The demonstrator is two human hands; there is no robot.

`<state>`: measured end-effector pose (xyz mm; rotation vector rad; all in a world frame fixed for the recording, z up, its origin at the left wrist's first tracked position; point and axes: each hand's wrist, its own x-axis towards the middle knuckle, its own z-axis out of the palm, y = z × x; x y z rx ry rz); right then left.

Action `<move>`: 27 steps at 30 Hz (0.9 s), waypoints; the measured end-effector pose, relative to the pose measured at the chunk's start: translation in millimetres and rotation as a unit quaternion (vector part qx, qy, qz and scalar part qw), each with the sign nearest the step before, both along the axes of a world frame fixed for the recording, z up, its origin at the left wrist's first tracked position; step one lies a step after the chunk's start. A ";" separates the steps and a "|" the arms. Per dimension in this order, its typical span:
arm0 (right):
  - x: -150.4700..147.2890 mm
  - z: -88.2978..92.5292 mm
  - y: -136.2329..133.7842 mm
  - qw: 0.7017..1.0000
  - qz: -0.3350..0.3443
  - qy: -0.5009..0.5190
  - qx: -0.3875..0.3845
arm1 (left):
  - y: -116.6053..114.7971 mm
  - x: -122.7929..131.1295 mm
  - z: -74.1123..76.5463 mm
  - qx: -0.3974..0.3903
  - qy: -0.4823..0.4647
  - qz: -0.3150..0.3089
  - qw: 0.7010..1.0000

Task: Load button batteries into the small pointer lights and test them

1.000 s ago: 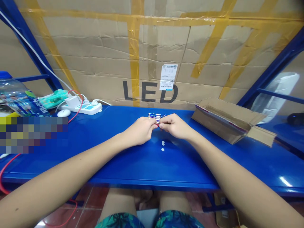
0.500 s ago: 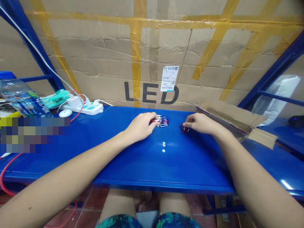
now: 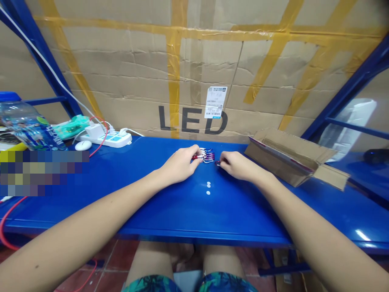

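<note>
On the blue metal table lies a small bunch of red, purple and silver carabiner clips. My left hand rests at its left end, fingers pinched on the bunch. My right hand sits just right of the bunch, fingers curled round one small dark clip at its fingertips. Two small white discs lie on the table in front of my hands.
An open cardboard box stands at the right. A white power strip, a white mouse, a teal packet and a water bottle are at the left. A cardboard wall marked LED closes the back.
My right hand left the bunch, went right to a single clip on the table, and has now come back towards the bunch with it. My left hand stayed on the bunch.
</note>
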<state>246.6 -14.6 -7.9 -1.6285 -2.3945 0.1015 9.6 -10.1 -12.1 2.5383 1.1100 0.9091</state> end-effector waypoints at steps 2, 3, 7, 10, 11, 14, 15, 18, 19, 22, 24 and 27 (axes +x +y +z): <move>-4.4 1.2 -3.0 0.995 0.003 0.097 -0.007 | -2.8 1.1 0.9 -0.003 -0.014 -0.008 1.000; -6.9 1.6 -4.6 0.989 0.010 0.145 -0.016 | -4.2 1.9 1.2 -0.005 -0.022 -0.017 1.000; -20.4 1.8 -13.4 0.926 0.069 0.347 -0.131 | -8.5 5.0 1.3 0.002 -0.035 -0.072 0.997; -29.9 2.9 -21.2 0.834 0.102 0.475 -0.262 | -9.6 5.4 2.1 0.052 -0.012 -0.100 0.994; -31.6 3.6 -23.2 0.808 0.111 0.498 -0.294 | -9.6 4.9 2.7 0.068 -0.005 -0.105 0.992; -32.6 6.0 -26.7 0.782 0.142 0.511 -0.328 | -9.1 2.7 4.9 0.083 -0.001 -0.110 0.991; -32.3 6.5 -27.0 0.793 0.149 0.500 -0.315 | -8.9 2.1 5.4 0.080 -0.004 -0.109 0.991; -32.8 6.6 -27.0 0.865 0.136 0.427 -0.225 | -8.3 2.4 5.0 0.064 -0.017 -0.104 0.992; -33.7 6.3 -27.0 0.889 0.126 0.397 -0.188 | -8.1 3.1 4.2 0.059 -0.023 -0.102 0.993; -37.1 5.3 -27.2 0.930 0.110 0.334 -0.109 | -7.7 6.2 1.6 0.049 -0.042 -0.089 0.994; -38.7 5.3 -27.1 0.940 0.111 0.311 -0.084 | -8.6 7.6 1.2 0.038 -0.049 -0.071 0.996; -38.8 5.6 -25.8 0.956 0.098 0.273 -0.043 | -13.7 8.1 4.4 0.015 -0.042 -0.046 0.998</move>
